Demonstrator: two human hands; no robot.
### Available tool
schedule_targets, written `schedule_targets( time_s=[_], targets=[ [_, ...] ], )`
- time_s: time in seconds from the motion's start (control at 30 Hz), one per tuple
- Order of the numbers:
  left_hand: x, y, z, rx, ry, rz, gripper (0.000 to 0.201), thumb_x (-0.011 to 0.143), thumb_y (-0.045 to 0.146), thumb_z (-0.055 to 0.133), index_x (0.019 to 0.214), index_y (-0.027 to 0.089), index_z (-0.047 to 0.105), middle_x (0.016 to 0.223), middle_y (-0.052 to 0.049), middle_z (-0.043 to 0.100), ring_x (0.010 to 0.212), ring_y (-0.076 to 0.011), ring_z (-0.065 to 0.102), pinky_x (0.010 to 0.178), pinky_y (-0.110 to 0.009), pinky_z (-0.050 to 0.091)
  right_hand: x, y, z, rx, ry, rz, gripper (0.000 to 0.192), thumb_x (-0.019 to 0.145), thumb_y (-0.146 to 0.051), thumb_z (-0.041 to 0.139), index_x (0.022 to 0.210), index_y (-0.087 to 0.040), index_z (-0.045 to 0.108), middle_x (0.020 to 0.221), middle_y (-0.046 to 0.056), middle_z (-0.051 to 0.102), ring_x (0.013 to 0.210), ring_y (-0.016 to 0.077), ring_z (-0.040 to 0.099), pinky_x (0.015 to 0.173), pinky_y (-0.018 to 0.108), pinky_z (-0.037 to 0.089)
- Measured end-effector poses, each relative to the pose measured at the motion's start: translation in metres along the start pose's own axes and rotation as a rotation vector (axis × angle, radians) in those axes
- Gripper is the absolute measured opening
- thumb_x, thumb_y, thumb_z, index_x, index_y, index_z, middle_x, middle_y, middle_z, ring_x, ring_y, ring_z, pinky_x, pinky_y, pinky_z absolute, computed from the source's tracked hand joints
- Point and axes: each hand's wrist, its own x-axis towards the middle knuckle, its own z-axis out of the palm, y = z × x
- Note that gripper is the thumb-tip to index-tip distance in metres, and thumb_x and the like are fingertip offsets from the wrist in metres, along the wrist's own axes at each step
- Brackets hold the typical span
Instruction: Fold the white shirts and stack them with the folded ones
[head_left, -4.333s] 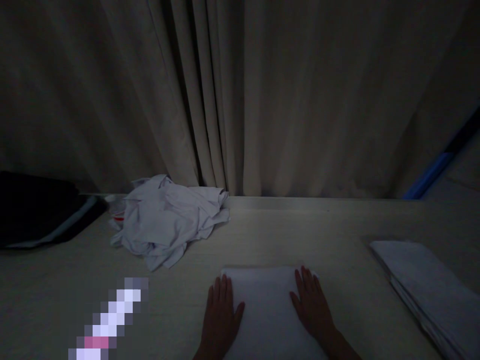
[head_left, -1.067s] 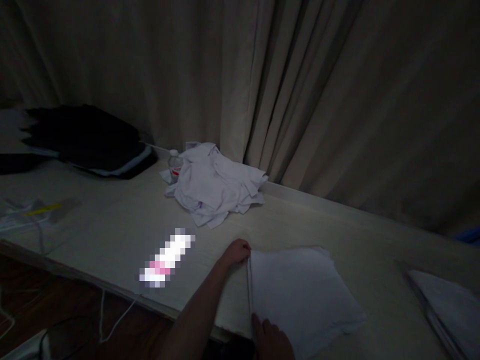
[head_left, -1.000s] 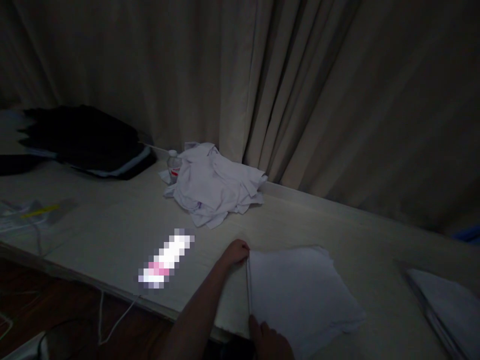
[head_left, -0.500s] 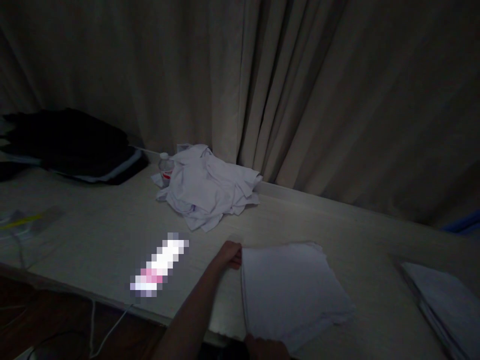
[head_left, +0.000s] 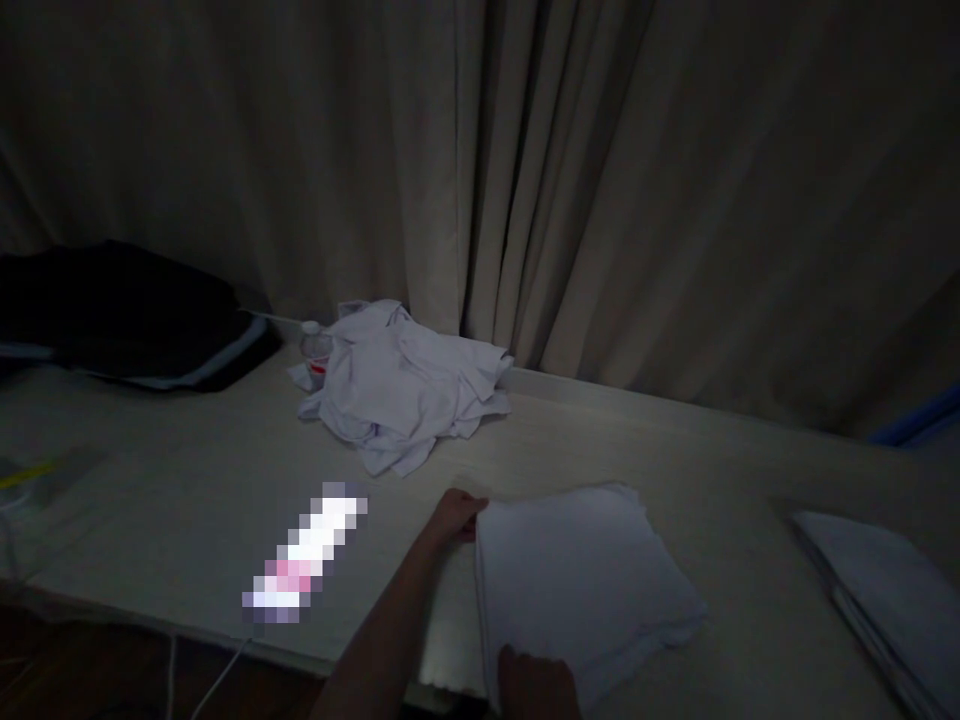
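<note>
Cloth (head_left: 577, 575): white, folded, edges uneven. Left hand (head_left: 454, 515) pinching corner, right hand (head_left: 536, 686) grip unclear; earlier, both lay flat.

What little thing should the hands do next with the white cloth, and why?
Maybe gently pull the white cloth's left side straight: the left hand is at its far-left corner and the right hand is near the closer end of that side, while the opposite side looks uneven.

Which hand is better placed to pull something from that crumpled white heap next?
Probably the left hand: it's at the far left corner of the flat white cloth, nearer the crumpled heap. The right hand is at the near end, farther away.
</note>
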Motion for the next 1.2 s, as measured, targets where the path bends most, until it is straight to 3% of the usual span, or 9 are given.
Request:
schedule_targets(
  time_s=[0.13,0.23,0.47,0.67,0.77,0.87,0.93,1.07,1.2],
  targets=[
    [0.003,-0.003,0.002,0.005,0.031,-0.005,0.027,0.085,0.040,0.053,0.084,0.014,0.058,0.060,0.006,0.056,0.050,-0.0063,0.053,0.053,-0.024,0.050,0.007,-0.001,-0.007,0.018,-0.095,0.016,0.026,0.066,-0.013,0.057,0.090,-0.016,0.066,0.082,0.013,0.072,0.077,0.0284,0.068,0.070,0.042,0.052],
    [0.007,-0.006,0.004,0.017,0.068,-0.018,0.027,0.085,0.040,0.053,0.085,0.014,0.058,0.062,0.006,0.057,0.051,-0.0064,0.054,0.053,-0.024,0.050,0.009,-0.008,-0.016,0.030,-0.206,0.016,0.027,0.068,-0.011,0.054,0.091,-0.016,0.067,0.086,0.013,0.072,0.081,0.0271,0.068,0.072,0.041,0.052],
    [0.012,-0.007,0.007,0.097,0.166,0.028,0.029,0.083,0.041,0.054,0.074,0.014,0.057,0.059,0.006,0.056,0.053,-0.0075,0.054,0.056,-0.025,0.049,0.017,-0.024,-0.014,-0.014,-0.231,0.045,0.026,0.073,-0.004,0.048,0.079,-0.018,0.069,0.081,0.012,0.072,0.077,0.0254,0.069,0.070,0.040,0.050],
    [0.005,-0.003,0.016,0.132,0.230,0.198,0.028,0.081,0.041,0.054,0.072,0.015,0.059,0.060,0.003,0.060,0.055,-0.0097,0.055,0.058,-0.026,0.044,0.021,-0.015,-0.015,0.082,-0.244,-0.090,0.015,0.075,-0.023,0.055,0.078,-0.018,0.069,0.078,0.013,0.072,0.075,0.0287,0.069,0.065,0.040,0.050],
    [0.000,-0.002,0.016,0.135,0.243,0.296,0.030,0.078,0.042,0.051,0.075,0.014,0.061,0.066,-0.001,0.064,0.060,-0.0125,0.057,0.058,-0.026,0.042,0.033,0.010,-0.042,0.151,-0.070,-0.171,0.026,0.079,-0.040,0.053,0.084,-0.018,0.067,0.082,0.012,0.072,0.077,0.0273,0.067,0.069,0.039,0.049],
    [-0.002,-0.004,0.013,0.171,0.266,0.372,0.030,0.076,0.042,0.050,0.072,0.014,0.062,0.070,-0.003,0.065,0.068,-0.0151,0.059,0.063,-0.026,0.042,0.070,0.042,-0.072,0.325,0.246,-0.162,0.022,0.087,-0.031,0.042,0.087,-0.021,0.062,0.084,0.004,0.069,0.079,0.0171,0.063,0.073,0.028,0.045],
    [-0.003,-0.005,0.013,0.208,0.299,0.395,0.030,0.076,0.041,0.048,0.072,0.015,0.062,0.073,-0.004,0.066,0.072,-0.0156,0.060,0.067,-0.026,0.042,0.105,0.061,-0.085,0.366,0.351,-0.143,0.024,0.090,-0.027,0.038,0.091,-0.020,0.060,0.092,0.004,0.066,0.087,0.0146,0.059,0.079,0.025,0.042],
    [-0.004,-0.005,0.016,0.298,0.352,0.390,0.028,0.081,0.038,0.043,0.075,0.016,0.060,0.076,-0.005,0.067,0.071,-0.0143,0.060,0.067,-0.025,0.041,0.168,0.076,-0.085,0.331,0.348,-0.186,0.030,0.092,-0.028,0.034,0.093,-0.018,0.063,0.093,0.006,0.066,0.090,0.0152,0.058,0.081,0.025,0.040],
    [-0.008,-0.002,0.019,0.421,0.417,0.316,0.028,0.085,0.039,0.038,0.076,0.020,0.057,0.077,-0.005,0.069,0.071,-0.0153,0.061,0.063,-0.026,0.038,0.197,0.064,-0.069,0.269,0.326,-0.249,0.032,0.091,-0.031,0.038,0.082,-0.018,0.065,0.085,0.005,0.067,0.082,0.0161,0.059,0.074,0.026,0.040]
  ],
)
